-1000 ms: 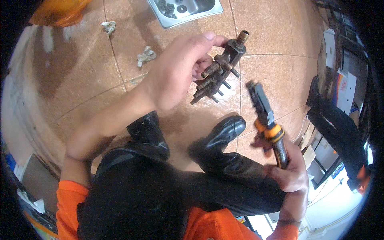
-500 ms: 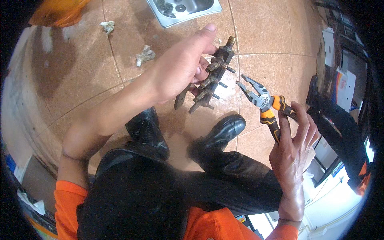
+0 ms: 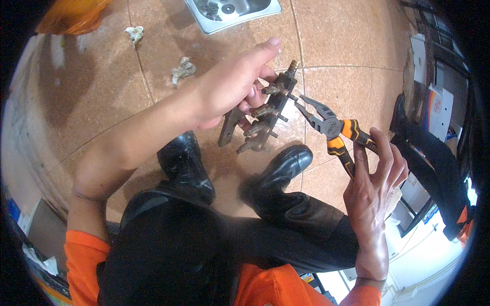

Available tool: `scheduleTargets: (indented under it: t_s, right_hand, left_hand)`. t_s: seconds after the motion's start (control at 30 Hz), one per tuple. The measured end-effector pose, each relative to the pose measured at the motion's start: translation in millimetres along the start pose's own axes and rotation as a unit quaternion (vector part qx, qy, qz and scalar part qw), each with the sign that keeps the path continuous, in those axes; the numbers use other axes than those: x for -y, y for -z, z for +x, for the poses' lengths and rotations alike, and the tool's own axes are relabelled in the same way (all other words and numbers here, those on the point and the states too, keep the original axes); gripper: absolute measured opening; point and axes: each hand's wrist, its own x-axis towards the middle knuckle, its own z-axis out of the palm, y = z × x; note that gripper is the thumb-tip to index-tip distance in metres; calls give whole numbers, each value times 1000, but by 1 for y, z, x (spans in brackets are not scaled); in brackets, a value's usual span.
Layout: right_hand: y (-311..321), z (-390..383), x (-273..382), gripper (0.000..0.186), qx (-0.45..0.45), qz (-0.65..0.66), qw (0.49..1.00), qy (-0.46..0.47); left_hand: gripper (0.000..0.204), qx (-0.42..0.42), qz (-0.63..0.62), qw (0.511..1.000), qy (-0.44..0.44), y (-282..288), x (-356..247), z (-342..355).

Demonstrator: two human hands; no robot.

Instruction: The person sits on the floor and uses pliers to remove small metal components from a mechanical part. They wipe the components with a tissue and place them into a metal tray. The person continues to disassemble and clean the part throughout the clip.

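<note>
my black boots [image 3: 278,176] are planted on the tiled floor [image 3: 102,92], a steel tray [image 3: 232,10] lies at its far edge. my left hand [image 3: 229,86] is closed around the brass manifold [image 3: 265,115], held above the boots. half a second ago the pliers [image 3: 332,127] hung back; now their open nose is right at a fitting, nothing gripped yet. my right hand [image 3: 375,178] has its fingers spread, handles loosely held, so the bite seems near.

Two boots [image 3: 186,166], two crumpled rags [image 3: 182,70]
</note>
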Motion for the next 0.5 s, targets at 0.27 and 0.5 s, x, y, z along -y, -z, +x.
scheduleTargets:
  t_s: [0.27, 0.5]
  right_hand:
    - [-2, 0, 0, 44, -13, -3, 1000, 9]
    - [0, 0, 1, 41, 50, 67, 996, 7]
  left_hand:
    - [89, 12, 31, 999, 9, 0, -2, 0]
    - [94, -13, 68, 998, 13, -2, 4, 1]
